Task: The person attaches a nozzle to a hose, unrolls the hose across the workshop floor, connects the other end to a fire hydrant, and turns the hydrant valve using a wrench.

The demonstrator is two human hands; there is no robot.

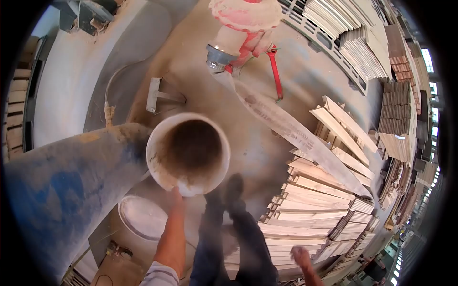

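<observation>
Here's the bucket point(153, 164), mouth up to the camera, just beside the open end of the blue duct point(71, 186); whether the two touch, I can't tell. The left hand point(177, 194) is at its near rim, thumb showing, apparently closed on it, the other fingers hidden. The right hand point(300, 256), blurred, hangs near the stacked boards point(310, 205), fingers loosely curled, nothing visible in it.

So the bucket's in hand, that much is done; whether filling or emptying is finished or left, no telling. Inside, brown dust coats the wall, and the bottom's too dark to read for depth. Over by the floor's point(257, 157) near left, a round white lid point(143, 217), or perhaps a second container, shows a pale dusty face, nothing clear on it.
</observation>
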